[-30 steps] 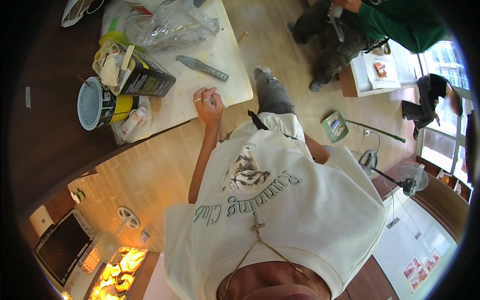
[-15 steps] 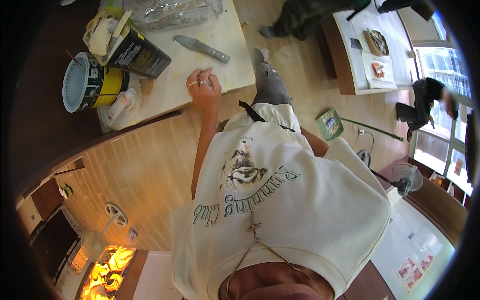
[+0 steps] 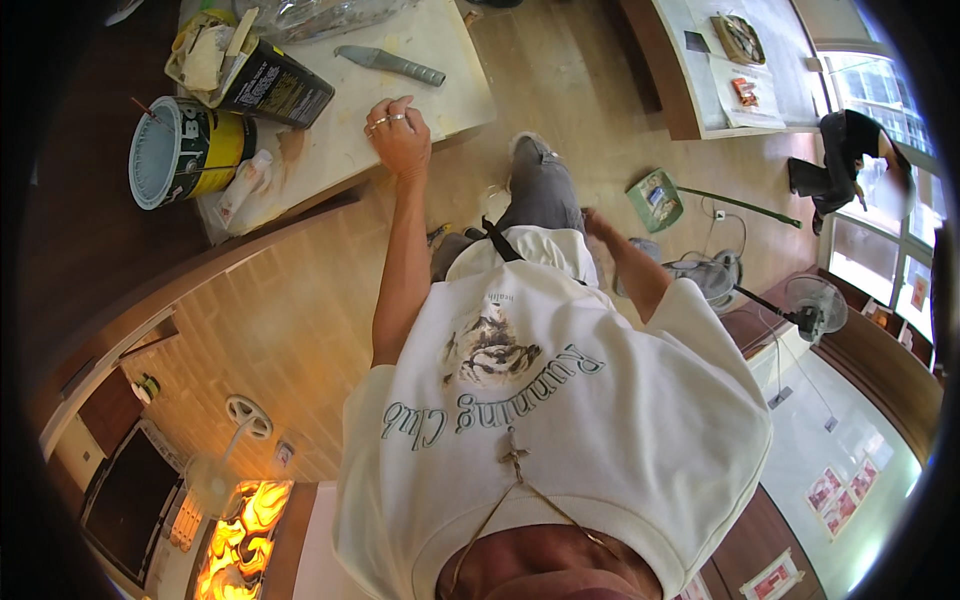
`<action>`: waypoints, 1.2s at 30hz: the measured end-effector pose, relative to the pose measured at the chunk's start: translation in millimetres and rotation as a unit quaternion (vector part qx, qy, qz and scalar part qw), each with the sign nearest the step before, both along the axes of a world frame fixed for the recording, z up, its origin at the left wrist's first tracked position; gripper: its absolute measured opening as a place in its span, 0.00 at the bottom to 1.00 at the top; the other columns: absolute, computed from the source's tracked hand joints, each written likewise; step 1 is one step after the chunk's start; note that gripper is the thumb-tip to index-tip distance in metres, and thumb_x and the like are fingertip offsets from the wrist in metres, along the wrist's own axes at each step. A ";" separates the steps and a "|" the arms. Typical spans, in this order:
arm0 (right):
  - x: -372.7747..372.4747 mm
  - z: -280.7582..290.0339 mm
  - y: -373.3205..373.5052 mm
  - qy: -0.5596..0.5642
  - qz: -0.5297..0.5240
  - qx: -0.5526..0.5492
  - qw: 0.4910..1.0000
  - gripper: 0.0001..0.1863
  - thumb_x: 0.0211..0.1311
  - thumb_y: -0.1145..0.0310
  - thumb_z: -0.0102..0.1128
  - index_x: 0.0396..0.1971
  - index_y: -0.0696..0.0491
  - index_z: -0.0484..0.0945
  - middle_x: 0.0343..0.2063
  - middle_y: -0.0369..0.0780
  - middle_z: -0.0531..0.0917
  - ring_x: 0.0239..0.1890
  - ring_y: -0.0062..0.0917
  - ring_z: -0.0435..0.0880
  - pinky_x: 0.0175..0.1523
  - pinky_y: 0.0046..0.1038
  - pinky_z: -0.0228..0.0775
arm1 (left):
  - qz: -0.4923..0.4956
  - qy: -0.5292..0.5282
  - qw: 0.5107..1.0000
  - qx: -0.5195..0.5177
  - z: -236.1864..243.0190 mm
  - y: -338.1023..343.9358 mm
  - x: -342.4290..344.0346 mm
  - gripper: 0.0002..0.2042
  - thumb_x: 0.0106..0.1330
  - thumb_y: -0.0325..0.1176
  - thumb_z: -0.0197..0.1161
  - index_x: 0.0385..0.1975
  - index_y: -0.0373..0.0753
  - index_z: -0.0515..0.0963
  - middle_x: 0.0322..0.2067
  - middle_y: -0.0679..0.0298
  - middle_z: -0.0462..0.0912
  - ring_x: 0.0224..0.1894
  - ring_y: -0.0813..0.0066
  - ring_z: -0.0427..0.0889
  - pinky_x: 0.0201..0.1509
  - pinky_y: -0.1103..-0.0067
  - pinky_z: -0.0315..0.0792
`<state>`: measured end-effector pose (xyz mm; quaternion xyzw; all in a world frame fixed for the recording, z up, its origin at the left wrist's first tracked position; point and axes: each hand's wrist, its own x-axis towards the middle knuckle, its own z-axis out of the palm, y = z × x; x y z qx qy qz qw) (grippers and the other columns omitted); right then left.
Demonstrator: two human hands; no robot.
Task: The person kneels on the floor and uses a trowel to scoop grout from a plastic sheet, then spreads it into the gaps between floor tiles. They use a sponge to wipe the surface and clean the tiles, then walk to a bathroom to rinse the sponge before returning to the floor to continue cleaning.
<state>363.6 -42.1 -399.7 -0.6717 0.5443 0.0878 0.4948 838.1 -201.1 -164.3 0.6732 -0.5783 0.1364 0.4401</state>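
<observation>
My left hand point(image 3: 400, 138), with rings on its fingers, hangs over the near edge of the pale worktable point(image 3: 345, 140). Its fingers are curled in, and nothing shows in them. Just beyond it lies a grey knife-like tool point(image 3: 392, 64) with a ribbed handle, apart from the hand. Left of that a black rectangular can point(image 3: 275, 88) stands beside a pale-blue-rimmed bucket point(image 3: 205, 150) with a yellow and black side. My right hand point(image 3: 597, 224) is low beside my thigh; its fingers are too hidden to read.
A crumpled white packet point(image 3: 245, 185) lies by the bucket. Clear plastic wrapping point(image 3: 330, 18) is at the table's far side. On the floor at right are a long-handled green dustpan point(image 3: 655, 202) and a fan point(image 3: 812, 308). Another person point(image 3: 848, 165) bends by the window near a second table point(image 3: 690, 65).
My right hand has come into view beside my thigh. My left hand sits higher in the picture, still curled. The dark-clothed person at the top has mostly left the view.
</observation>
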 end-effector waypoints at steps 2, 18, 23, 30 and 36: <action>-23.4 0.8 -23.7 0.028 0.009 -0.042 0.999 0.10 0.60 0.68 0.58 0.37 0.54 0.86 0.27 0.39 0.87 0.28 0.24 0.86 0.33 0.31 0.80 | -0.018 0.018 1.000 0.006 0.9 -5.1 -16.9 0.09 0.58 0.23 0.63 0.35 0.47 0.83 0.36 0.63 0.79 0.43 0.60 0.79 0.46 0.63 0.72; -65.0 109.5 50.2 -0.055 -0.482 0.154 0.861 0.19 0.71 0.59 0.55 0.56 0.51 0.80 0.38 0.36 0.85 0.36 0.23 0.83 0.39 0.28 0.75 | 0.022 -0.026 0.999 0.006 -2.3 -4.1 -3.2 0.10 0.57 0.23 0.62 0.35 0.47 0.83 0.38 0.63 0.79 0.43 0.61 0.79 0.47 0.63 0.72; -116.9 87.7 -0.4 -0.060 -0.513 0.225 0.826 0.19 0.71 0.59 0.55 0.58 0.47 0.79 0.36 0.34 0.84 0.32 0.21 0.83 0.36 0.27 0.73 | 0.062 -0.030 0.998 0.011 -10.6 -9.5 -9.1 0.11 0.57 0.22 0.61 0.36 0.46 0.83 0.40 0.62 0.79 0.45 0.60 0.78 0.50 0.62 0.70; -206.7 64.9 -213.6 -0.138 -0.411 0.114 0.894 0.21 0.73 0.60 0.55 0.59 0.54 0.77 0.39 0.36 0.84 0.35 0.20 0.83 0.36 0.23 0.72 | 0.170 -0.134 0.972 0.093 -3.4 -13.9 -12.1 0.10 0.58 0.23 0.61 0.38 0.42 0.83 0.41 0.57 0.80 0.46 0.57 0.78 0.50 0.62 0.70; -303.9 93.7 -351.9 -0.129 -0.355 0.102 0.920 0.20 0.74 0.60 0.57 0.59 0.54 0.78 0.36 0.35 0.84 0.35 0.18 0.83 0.38 0.22 0.74 | 0.391 0.243 0.888 -0.008 5.4 -32.4 -65.5 0.14 0.65 0.29 0.54 0.43 0.24 0.78 0.44 0.47 0.71 0.36 0.62 0.76 0.42 0.69 0.73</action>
